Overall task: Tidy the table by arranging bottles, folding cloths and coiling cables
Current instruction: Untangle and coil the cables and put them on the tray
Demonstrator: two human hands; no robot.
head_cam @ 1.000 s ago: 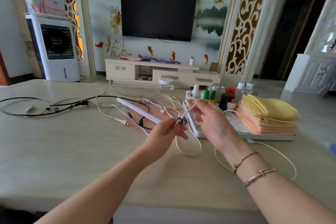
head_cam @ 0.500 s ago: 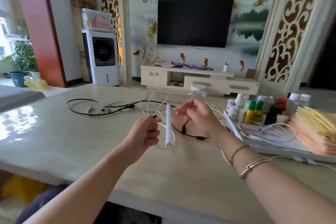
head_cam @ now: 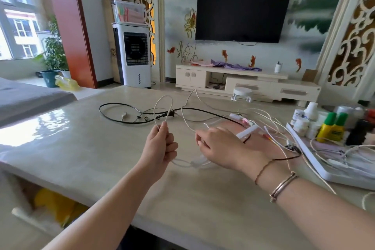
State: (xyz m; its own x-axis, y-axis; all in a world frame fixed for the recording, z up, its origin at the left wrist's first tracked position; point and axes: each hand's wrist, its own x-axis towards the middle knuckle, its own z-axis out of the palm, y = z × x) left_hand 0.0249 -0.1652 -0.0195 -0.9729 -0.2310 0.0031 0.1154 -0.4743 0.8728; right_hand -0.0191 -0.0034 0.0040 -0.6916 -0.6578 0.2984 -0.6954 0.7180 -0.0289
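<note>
Since half a second ago, both hands have dropped toward the table (head_cam: 85,148) and the white cable's loop now stands taller above the left hand (head_cam: 162,146), which pinches the white cable (head_cam: 162,107) between thumb and curled fingers. Below that fist the cable runs on, blurred, across the tabletop under the right hand (head_cam: 221,146). The right hand reaches palm down with a white tube-shaped piece (head_cam: 246,132) poking out past its knuckles; whether its fingers grasp anything is hidden. Farther back, toward the table's far edge, lies a black power cord (head_cam: 121,107). At the right edge, a white tray (head_cam: 316,166) is cut off by the frame and holds tangled white wires, small white bottles (head_cam: 302,124) and two yellow green-capped bottles (head_cam: 332,128), their labels too blurred to read.
</note>
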